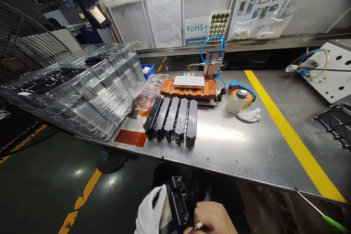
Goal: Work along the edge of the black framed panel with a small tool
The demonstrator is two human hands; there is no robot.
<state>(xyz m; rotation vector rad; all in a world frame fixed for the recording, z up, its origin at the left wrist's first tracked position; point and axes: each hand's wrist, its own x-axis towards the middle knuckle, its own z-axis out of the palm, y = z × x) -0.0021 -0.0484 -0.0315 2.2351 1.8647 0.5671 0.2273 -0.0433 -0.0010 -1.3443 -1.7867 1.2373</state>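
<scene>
At the bottom edge, below the table's front, my left hand [150, 212] in a white glove is wrapped round a long black plastic part [178, 204]. Beside it my bare right hand [212, 217] pinches a small thin tool whose pale tip touches the part's lower end. On the steel table [233, 146] above lie several more long black parts [172, 120] side by side, in front of an orange fixture [189, 87] with a white plate on top.
Stacked clear plastic trays [82, 84] with black parts fill the table's left. A white bottle [237, 102], cloth [249, 115] and blue tape holder sit right of the fixture. A yellow stripe [290, 135] crosses the table. A white perforated box [333, 73] stands far right.
</scene>
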